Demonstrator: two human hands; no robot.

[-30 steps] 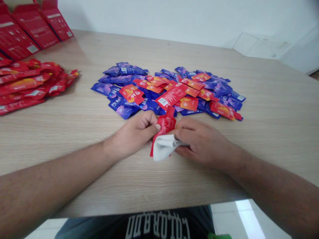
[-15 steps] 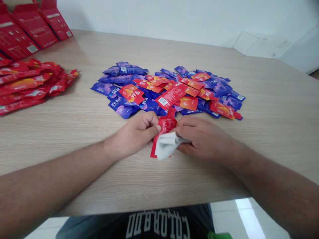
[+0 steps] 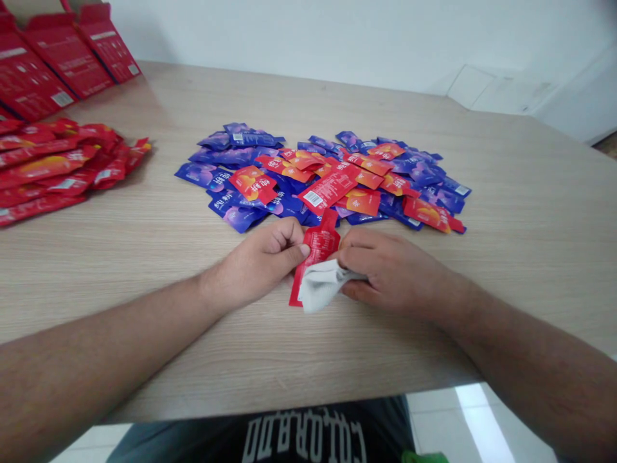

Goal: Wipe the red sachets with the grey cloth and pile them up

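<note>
Between my hands is a red sachet (image 3: 321, 243) with white print and a narrow spout-like end pointing away from me. My left hand (image 3: 272, 257) pinches its left edge between thumb and curled fingers. My right hand (image 3: 385, 267) is closed on a whitish cloth (image 3: 321, 286), which hangs over the sachet's lower right part and hides it. The right fingers come close to the sachet's right edge; whether they grip it too I cannot tell. Just beyond lies a spread pile of blue-purple sachets (image 3: 226, 154) with several red-orange sachets (image 3: 253, 183) on top.
At the left is a stack of red filled packets (image 3: 62, 164). Behind it stand open red cartons (image 3: 67, 54) near the white wall (image 3: 289, 38). The wooden table (image 3: 241, 360) has its front edge close to my body.
The cloth's hanging end has shifted slightly downward over the sachet. Both hands keep nearly the same place and hold; the whole view has moved a little.
</note>
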